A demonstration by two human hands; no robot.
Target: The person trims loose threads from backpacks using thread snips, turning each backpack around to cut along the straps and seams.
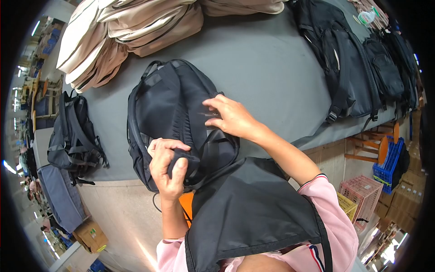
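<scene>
A black backpack (156, 106) lies on the grey table at its front edge, with its straps towards the camera. My left hand (167, 167) is closed round a black padded part of the backpack near its lower end. Over the right side of the backpack is my right hand (229, 117), its thumb and fingers apart and nothing seen between them. Black fabric (253, 204) spreads over my front, below the backpack.
Beige backpacks (154, 27) are piled at the back left of the grey table (267, 68). More black backpacks (344, 72) lie at the right, and a smaller black backpack (74, 131) is at the left edge. Crates (358, 192) stand on the floor.
</scene>
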